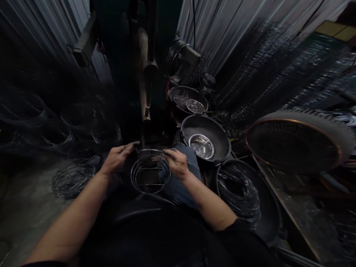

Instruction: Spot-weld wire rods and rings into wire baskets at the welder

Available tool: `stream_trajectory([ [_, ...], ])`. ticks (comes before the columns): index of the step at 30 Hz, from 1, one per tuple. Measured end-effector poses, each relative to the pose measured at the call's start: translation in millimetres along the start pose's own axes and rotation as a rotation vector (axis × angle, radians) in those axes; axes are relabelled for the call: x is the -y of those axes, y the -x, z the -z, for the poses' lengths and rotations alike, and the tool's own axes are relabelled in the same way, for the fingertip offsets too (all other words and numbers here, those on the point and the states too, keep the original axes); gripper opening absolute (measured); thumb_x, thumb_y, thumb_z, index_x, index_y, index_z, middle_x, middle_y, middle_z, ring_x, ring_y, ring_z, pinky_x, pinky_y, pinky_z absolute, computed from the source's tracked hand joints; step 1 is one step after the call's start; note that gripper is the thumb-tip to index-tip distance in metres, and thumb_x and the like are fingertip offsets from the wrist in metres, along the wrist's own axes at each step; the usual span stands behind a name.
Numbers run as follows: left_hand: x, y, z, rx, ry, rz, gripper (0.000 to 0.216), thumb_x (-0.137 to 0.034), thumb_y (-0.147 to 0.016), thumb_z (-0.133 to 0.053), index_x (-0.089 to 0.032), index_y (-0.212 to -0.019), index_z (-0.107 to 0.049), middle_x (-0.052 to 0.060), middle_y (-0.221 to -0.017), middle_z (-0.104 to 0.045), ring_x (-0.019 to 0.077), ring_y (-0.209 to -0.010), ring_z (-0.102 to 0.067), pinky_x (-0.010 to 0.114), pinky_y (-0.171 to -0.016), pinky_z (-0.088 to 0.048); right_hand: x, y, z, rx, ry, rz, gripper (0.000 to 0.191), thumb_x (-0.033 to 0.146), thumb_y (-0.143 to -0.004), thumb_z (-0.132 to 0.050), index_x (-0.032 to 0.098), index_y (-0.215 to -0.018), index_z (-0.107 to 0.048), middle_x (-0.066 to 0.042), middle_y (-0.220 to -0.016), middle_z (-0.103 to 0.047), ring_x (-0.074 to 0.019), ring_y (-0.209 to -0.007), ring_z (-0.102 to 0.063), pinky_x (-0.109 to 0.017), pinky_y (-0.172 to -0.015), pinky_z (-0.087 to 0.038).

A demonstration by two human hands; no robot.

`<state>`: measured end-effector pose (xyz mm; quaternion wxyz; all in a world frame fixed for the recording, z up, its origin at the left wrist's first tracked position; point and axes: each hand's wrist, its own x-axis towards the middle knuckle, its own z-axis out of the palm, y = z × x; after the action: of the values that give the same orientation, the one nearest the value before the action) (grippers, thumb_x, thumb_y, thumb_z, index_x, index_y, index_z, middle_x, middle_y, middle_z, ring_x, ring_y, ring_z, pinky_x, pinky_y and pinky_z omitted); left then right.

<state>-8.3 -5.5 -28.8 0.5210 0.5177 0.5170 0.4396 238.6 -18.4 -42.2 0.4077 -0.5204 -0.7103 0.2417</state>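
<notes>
A round wire basket frame (150,184), made of thin shiny rings with straight cross wires, is held in front of my body, under a dark machine's upright shaft (144,74). My right hand (177,162) pinches the far right of its top ring between thumb and fingers. At the far left of the ring, my left hand (118,158) has its fingers pressed together against the wire; the dim light partly hides the fingertips. A blue-grey cloth (191,163) lies over my leg, behind the right hand.
Black pans stand to the right; one holds a shiny metal bowl (205,147), another a bundle of wire pieces (240,193). Beyond them is a round fan (294,144). Wire rings (73,178) lie on the floor at left. Stacked wire frames (272,70) lean at back right.
</notes>
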Motion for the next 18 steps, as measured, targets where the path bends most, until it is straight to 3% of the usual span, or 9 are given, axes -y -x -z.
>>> stream_trajectory([
  [3,3.9,-6.6,3.5,-0.021,0.176,0.021,0.061,-0.061,-0.078,-0.056,-0.012,-0.111,-0.067,0.012,-0.093,-0.072,0.0235,-0.090,-0.066,0.039,-0.090,-0.050,-5.9,-5.7,-7.7,-0.022,-0.013,-0.013,0.020,0.022,-0.083,-0.054,0.022,-0.093,-0.072,-0.007,-0.094,-0.071,-0.0180,-0.087,-0.066,-0.031,-0.083,-0.052],
  [6,4.6,-9.6,3.9,-0.030,0.169,0.009,0.060,-0.059,-0.076,-0.060,-0.011,-0.112,-0.067,0.011,-0.090,-0.072,0.0216,-0.082,-0.067,0.041,-0.090,-0.050,-9.0,-13.3,-13.4,-0.048,-0.052,-0.023,0.020,0.021,-0.083,-0.054,0.022,-0.091,-0.072,-0.007,-0.094,-0.070,-0.0175,-0.085,-0.066,-0.030,-0.081,-0.053],
  [10,0.8,-11.2,-1.2,-0.025,-0.151,-0.171,0.062,-0.050,-0.068,-0.072,-0.016,-0.120,-0.063,0.010,-0.104,-0.069,0.0231,-0.092,-0.066,0.039,-0.092,-0.049,-6.7,-29.1,-13.8,-0.089,-0.083,-0.022,0.018,0.023,-0.082,-0.056,0.021,-0.089,-0.072,-0.007,-0.090,-0.070,-0.0178,-0.084,-0.066,-0.030,-0.080,-0.052],
  [13,-1.6,-16.3,-6.0,-0.119,-0.469,-0.418,0.047,-0.046,-0.079,-0.061,-0.020,-0.118,-0.064,0.008,-0.109,-0.067,0.0202,-0.095,-0.064,0.033,-0.092,-0.049,-1.1,-43.7,-11.3,-0.117,-0.066,-0.051,0.016,0.021,-0.081,-0.057,0.021,-0.088,-0.072,-0.006,-0.088,-0.071,-0.0179,-0.086,-0.065,-0.030,-0.083,-0.051],
  [18,-4.3,-31.1,-8.9,-0.249,-0.729,-0.612,0.038,-0.041,-0.090,-0.046,-0.020,-0.114,-0.066,0.008,-0.099,-0.070,0.0153,-0.083,-0.066,0.025,-0.079,-0.051,8.6,-62.6,-8.9,-0.109,-0.023,-0.048,0.014,0.021,-0.081,-0.059,0.020,-0.087,-0.072,-0.005,-0.091,-0.071,-0.0169,-0.086,-0.065,-0.027,-0.083,-0.049],
])
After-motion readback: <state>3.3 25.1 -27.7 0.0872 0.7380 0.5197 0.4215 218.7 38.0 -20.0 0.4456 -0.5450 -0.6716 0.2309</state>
